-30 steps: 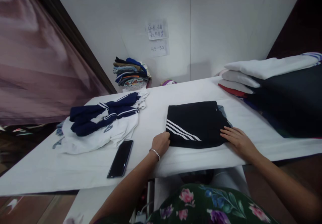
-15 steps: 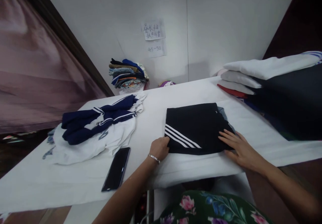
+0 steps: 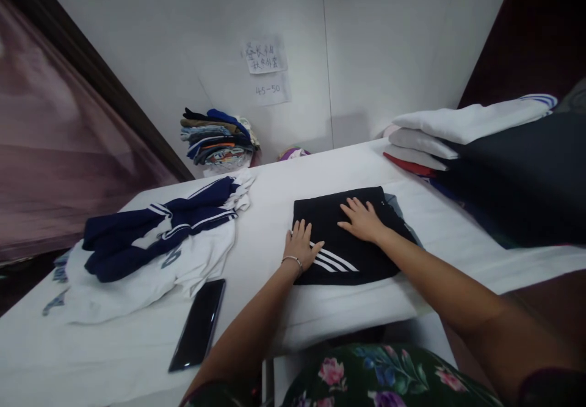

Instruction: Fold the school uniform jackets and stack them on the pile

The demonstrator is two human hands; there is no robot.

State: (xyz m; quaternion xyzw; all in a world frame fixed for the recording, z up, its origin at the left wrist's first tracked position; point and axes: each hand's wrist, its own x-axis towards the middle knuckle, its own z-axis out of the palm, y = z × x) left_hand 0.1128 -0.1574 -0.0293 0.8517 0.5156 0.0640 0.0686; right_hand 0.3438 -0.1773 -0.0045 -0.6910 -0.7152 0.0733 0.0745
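A folded black garment (image 3: 352, 245) with three white diagonal stripes lies flat in front of me on the white-covered table (image 3: 270, 242). Some grey cloth shows past its right edge. Flat on its left side, over the upper end of the stripes, rests my left hand (image 3: 301, 247), fingers spread and a bracelet at the wrist. My right hand (image 3: 362, 219) lies open on the upper middle of the garment, fingers apart. Neither hand grips the cloth.
To the left lie a crumpled navy garment (image 3: 123, 245) and a white one (image 3: 119, 300), with a black phone (image 3: 199, 324) nearer me. Folded clothes (image 3: 220, 138) are stacked by the wall. Another folded pile (image 3: 458, 126) rises at the right. Handwritten paper signs (image 3: 268, 59) hang on the wall.
My left hand has let go of the garment's left edge and moved up onto it, opening out. My right hand has slid from the lower right corner to the upper middle. The view has shifted slightly right.
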